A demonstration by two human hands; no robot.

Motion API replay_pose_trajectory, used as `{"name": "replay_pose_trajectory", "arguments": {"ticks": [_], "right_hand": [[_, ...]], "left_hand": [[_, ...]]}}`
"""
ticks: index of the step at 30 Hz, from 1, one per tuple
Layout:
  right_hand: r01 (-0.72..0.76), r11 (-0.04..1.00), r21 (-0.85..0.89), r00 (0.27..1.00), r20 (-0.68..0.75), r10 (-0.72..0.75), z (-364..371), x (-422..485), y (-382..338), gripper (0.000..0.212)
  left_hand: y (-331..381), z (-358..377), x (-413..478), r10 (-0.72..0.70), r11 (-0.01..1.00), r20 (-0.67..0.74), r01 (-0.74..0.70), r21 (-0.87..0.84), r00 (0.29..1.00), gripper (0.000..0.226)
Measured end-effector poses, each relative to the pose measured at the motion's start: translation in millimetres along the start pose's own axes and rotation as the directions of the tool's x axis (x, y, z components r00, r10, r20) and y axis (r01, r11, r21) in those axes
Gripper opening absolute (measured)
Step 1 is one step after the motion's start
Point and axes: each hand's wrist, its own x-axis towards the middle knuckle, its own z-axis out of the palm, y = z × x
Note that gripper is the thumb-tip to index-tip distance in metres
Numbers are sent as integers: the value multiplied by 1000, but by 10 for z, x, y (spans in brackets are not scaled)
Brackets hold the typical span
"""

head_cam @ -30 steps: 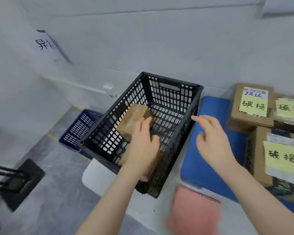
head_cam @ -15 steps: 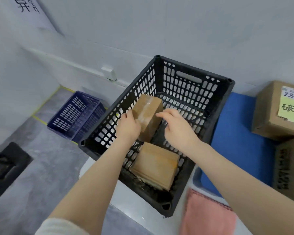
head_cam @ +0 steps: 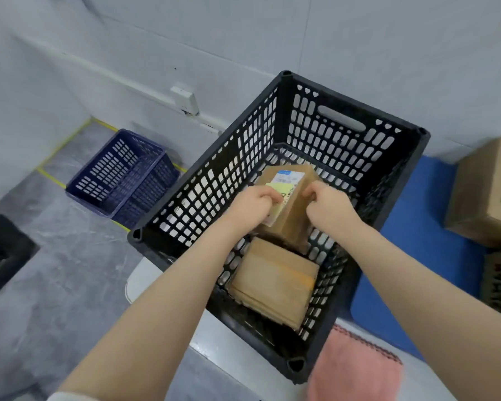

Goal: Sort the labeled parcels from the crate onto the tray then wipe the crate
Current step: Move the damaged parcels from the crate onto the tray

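both hands on the labelled parcel, inside the crate

the black crate [head_cam: 356, 111] stands on the white surface [head_cam: 145, 280] and fills most of the view. its open top faces the person, so both arms can reach straight down into it. just beside it on the right lies the blue tray [head_cam: 411, 227], so a parcel should need only a short lift over the crate wall. cardboard boxes [head_cam: 480, 195] sit at the tray's far right, one showing a yellow note. a blue basket [head_cam: 122, 172] rests on the floor, well apart to the left. a pink cloth [head_cam: 356, 369] lies on the surface at the crate's near corner, presumably kept ready for the wiping.

inside the crate a second parcel [head_cam: 275, 285] lies flat at the near end, untouched. beyond it the labelled parcel [head_cam: 294, 201] is tilted with its white label and yellow note upward, probably so it can be read. the left hand [head_cam: 252, 208] holds its left side, partly over the note. the right hand [head_cam: 329, 208] holds its right side. the fingers of both are curled, so each grip is clamped on this parcel. a hold from two sides suits lifting it out level.

half a second ago the same parcel showed only a plain taped face, and the right hand's fingers lay straighter across its top. a second ago the right hand was outside the crate, above the tray, with only the left hand on the parcel. the view has also drawn closer over the crate.
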Motion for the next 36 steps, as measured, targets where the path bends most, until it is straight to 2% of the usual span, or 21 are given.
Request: {"name": "replay_pose_trajectory", "arguments": {"ticks": [2, 3, 5, 7, 12, 16, 19, 23, 29, 32, 36], "right_hand": [[-133, 984, 121, 991, -2, 134, -57, 62, 87, 42], [-146, 982, 117, 989, -13, 149, -66, 83, 101, 46], [-119, 990, 76, 992, -36, 122, -33, 83, 93, 57], [-99, 995, 23, 995, -19, 100, 65, 64, 77, 63], [-153, 978, -140, 988, -21, 152, 205, 112, 127, 56], [-184, 976, -119, 975, 107, 197, 252, 189, 195, 74], [-195, 973, -124, 960, 178, 215, 319, 215, 180, 87], [-188, 979, -82, 963, 182, 201, 292, 257, 188, 88], [-29, 998, -55, 994, 102, 35, 99, 132, 2, 67], [22, 1000, 1, 999, 46, -22, -63, 3, -128, 67], [159, 987, -11, 985, -62, -159, -444, -326, -280, 60]], "left_hand": [[-55, 49, 49, 54, 991, 43, -59, 120, 998, 38], [-100, 64, 85, 59, 986, 19, -62, 153, 998, 42], [-178, 91, 127, 47, 990, -7, -45, 137, 999, 49], [-261, 133, 143, 83, 988, 45, -88, 129, 996, 53], [-360, 243, 227, 189, 950, 174, -225, 216, 966, 64], [-336, 304, 309, 314, 870, 267, -389, 304, 911, 66], [-393, 366, 356, 350, 846, 294, -435, 307, 889, 65], [-379, 383, 384, 327, 869, 212, -381, 316, 921, 61], [-234, 140, 309, 289, 895, 54, -290, 339, 956, 54], [-36, 13, 152, 360, 859, -10, -327, 394, 933, 54], [393, -183, -142, 489, 782, -90, -391, 485, 867, 59]]}}
